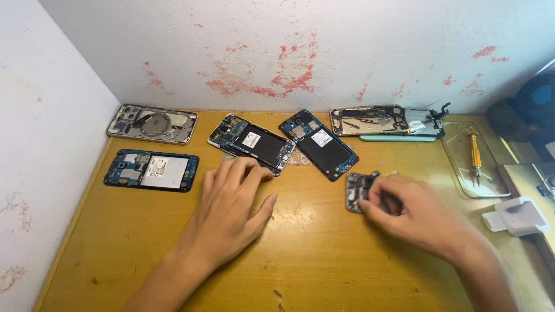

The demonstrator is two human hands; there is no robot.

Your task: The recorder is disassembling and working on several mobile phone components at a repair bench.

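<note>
Small grey metal phone part (359, 190) sits pinched in the right hand (416, 216), low over the yellow wooden surface (324, 260). It looks pulled out already; nothing is back together yet. The left hand (231, 211) lies flat with fingers spread wide, holding nothing, its tips touching an opened black phone with a white square label (252, 143). Farther back lie four more opened phones, two with white labels. A yellow screwdriver (474, 157) rests on a clear tray at the right.
</note>
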